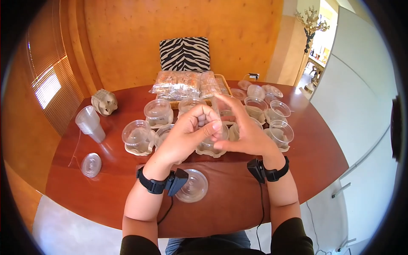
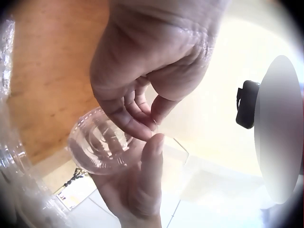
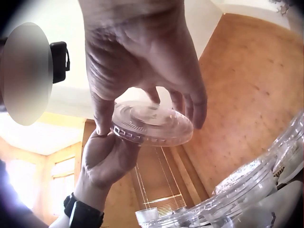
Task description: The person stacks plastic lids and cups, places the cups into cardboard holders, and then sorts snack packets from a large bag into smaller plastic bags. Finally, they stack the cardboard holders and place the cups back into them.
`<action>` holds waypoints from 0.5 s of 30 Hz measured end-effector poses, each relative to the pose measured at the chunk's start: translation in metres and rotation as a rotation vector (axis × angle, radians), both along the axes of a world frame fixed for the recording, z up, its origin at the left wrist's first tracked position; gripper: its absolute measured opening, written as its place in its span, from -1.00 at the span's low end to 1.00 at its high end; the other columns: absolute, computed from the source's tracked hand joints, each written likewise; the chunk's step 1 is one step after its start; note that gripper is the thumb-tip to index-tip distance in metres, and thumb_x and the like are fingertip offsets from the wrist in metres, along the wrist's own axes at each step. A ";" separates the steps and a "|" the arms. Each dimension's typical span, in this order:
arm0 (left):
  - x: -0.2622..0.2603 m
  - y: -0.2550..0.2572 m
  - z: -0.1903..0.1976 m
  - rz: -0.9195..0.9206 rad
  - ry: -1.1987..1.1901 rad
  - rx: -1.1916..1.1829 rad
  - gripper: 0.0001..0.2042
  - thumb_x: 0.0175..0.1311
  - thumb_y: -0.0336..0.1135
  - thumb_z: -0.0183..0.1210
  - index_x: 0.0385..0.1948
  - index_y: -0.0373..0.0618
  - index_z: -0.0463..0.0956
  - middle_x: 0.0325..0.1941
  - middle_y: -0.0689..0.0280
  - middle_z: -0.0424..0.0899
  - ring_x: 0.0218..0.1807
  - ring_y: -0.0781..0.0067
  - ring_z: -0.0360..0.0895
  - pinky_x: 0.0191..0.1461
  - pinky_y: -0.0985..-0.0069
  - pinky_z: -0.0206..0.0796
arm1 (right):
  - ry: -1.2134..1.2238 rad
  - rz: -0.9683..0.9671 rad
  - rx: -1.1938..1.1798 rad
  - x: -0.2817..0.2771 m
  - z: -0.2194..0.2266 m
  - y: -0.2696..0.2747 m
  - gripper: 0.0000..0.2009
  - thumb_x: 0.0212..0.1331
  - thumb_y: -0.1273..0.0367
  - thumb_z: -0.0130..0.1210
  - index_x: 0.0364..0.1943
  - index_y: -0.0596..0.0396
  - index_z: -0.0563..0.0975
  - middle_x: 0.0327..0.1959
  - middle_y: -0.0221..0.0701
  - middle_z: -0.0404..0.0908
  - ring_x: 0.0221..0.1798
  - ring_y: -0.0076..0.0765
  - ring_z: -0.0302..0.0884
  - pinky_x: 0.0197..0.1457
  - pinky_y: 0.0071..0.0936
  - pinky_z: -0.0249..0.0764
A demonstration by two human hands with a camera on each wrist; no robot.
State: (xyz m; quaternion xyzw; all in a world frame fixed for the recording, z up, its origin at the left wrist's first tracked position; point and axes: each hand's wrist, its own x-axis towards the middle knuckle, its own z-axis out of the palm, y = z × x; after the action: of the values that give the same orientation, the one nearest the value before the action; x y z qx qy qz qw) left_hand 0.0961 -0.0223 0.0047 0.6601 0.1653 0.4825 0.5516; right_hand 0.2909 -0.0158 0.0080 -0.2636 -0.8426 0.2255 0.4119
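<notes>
A clear round plastic lid [image 3: 152,124] is held up between the two hands, above the cups. My right hand [image 1: 248,131] grips the lid by its rim, thumb on one side and fingers spread on the other. Curled inward, my left hand [image 1: 191,131] has thumb and fingertips pinched together at the lid's edge [image 2: 102,142]; whether a thin piece lies between them is too small to tell. Below and behind the hands stand clear cups [image 1: 138,134] in grey cardboard carriers [image 1: 140,148]. Another clear lid [image 1: 192,185] lies on the table near the left wrist.
Stacked clear cups [image 1: 90,123], a single lid [image 1: 91,165] and a stack of carriers [image 1: 104,102] are at the left. Plastic-wrapped packs [image 1: 176,83] fill a basket [image 1: 227,85] at the back. More lids [image 1: 256,91] lie back right. A zebra-patterned chair [image 1: 185,54] stands beyond.
</notes>
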 end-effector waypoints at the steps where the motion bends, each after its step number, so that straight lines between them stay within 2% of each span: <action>1: -0.001 0.000 0.002 0.006 0.002 0.010 -0.89 0.34 -0.37 0.09 -0.27 -0.19 0.41 -0.34 0.39 0.53 -0.28 0.65 0.48 -0.17 0.62 0.39 | 0.019 -0.016 -0.065 0.002 0.001 0.000 -0.12 -0.10 0.19 0.36 0.35 -0.03 0.11 0.20 -0.26 0.21 0.23 -0.19 0.22 0.24 -0.22 0.26; 3: -0.010 0.001 0.010 -0.015 0.030 -0.023 -0.90 0.34 -0.38 0.09 -0.27 -0.20 0.41 -0.33 0.38 0.54 -0.26 0.66 0.48 -0.16 0.62 0.38 | 0.058 -0.045 -0.190 0.010 0.002 0.009 -0.16 -0.08 0.23 0.34 0.34 -0.04 0.14 0.18 -0.26 0.22 0.20 -0.17 0.26 0.23 -0.23 0.27; 4: -0.014 0.001 0.012 -0.024 0.047 -0.042 -0.91 0.34 -0.39 0.09 -0.27 -0.20 0.41 -0.32 0.37 0.54 -0.25 0.66 0.48 -0.16 0.62 0.38 | 0.138 0.049 -0.210 0.008 0.003 0.018 -0.23 -0.04 0.27 0.29 0.31 0.01 0.17 0.21 -0.25 0.20 0.21 -0.24 0.26 0.21 -0.29 0.29; 7: -0.011 0.006 0.006 -0.128 0.056 0.031 -0.89 0.34 -0.35 0.08 -0.26 -0.17 0.42 -0.34 0.37 0.57 -0.29 0.63 0.51 -0.17 0.62 0.39 | -0.183 0.104 0.020 -0.006 0.008 0.012 -0.28 -0.02 0.31 0.26 0.28 0.07 0.19 0.18 -0.28 0.28 0.20 -0.35 0.29 0.20 -0.38 0.30; 8: -0.011 0.006 0.006 -0.143 0.051 0.052 -0.89 0.35 -0.35 0.08 -0.26 -0.17 0.42 -0.36 0.37 0.57 -0.30 0.63 0.51 -0.18 0.62 0.39 | -0.202 0.177 -0.111 -0.018 0.025 -0.004 -0.29 -0.01 0.29 0.27 0.26 0.14 0.20 0.12 -0.30 0.37 0.16 -0.38 0.36 0.21 -0.42 0.30; 11: -0.016 0.005 0.012 -0.176 0.033 0.053 -0.88 0.36 -0.33 0.07 -0.27 -0.17 0.42 -0.40 0.38 0.59 -0.32 0.63 0.53 -0.20 0.64 0.39 | -0.197 0.223 -0.324 -0.025 0.034 -0.005 -0.29 -0.02 0.29 0.26 0.24 0.16 0.19 0.04 -0.34 0.43 0.10 -0.35 0.42 0.19 -0.39 0.31; 12: -0.019 0.003 0.016 -0.182 0.021 0.019 -0.87 0.36 -0.32 0.06 -0.28 -0.18 0.42 -0.41 0.39 0.58 -0.31 0.63 0.53 -0.21 0.64 0.38 | -0.159 0.301 -0.401 -0.025 0.036 -0.002 -0.25 0.01 0.16 0.28 0.25 0.13 0.18 0.04 -0.29 0.42 0.04 -0.29 0.46 0.15 -0.29 0.35; 14: -0.023 0.001 0.018 -0.218 -0.032 -0.032 -0.86 0.37 -0.30 0.05 -0.30 -0.17 0.42 -0.46 0.40 0.57 -0.36 0.65 0.53 -0.29 0.66 0.37 | 0.062 0.763 -0.697 -0.022 0.022 0.027 -0.22 0.02 0.04 0.26 0.26 0.08 0.15 0.04 -0.24 0.42 0.02 -0.23 0.48 0.13 -0.23 0.37; 15: -0.024 0.003 0.016 -0.257 -0.086 0.012 -0.86 0.37 -0.29 0.05 -0.30 -0.17 0.43 -0.49 0.40 0.55 -0.40 0.66 0.52 -0.34 0.67 0.36 | 0.148 0.858 -0.783 -0.020 0.015 0.033 -0.21 0.03 0.00 0.25 0.26 0.06 0.14 0.04 -0.22 0.42 0.01 -0.20 0.48 0.12 -0.20 0.38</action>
State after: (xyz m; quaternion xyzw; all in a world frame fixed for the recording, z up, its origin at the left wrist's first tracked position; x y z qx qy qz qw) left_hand 0.0721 -0.0195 0.0206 0.6576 0.0524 0.4367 0.6116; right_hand 0.2710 0.0172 0.0228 -0.0150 -0.6970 0.6844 0.2134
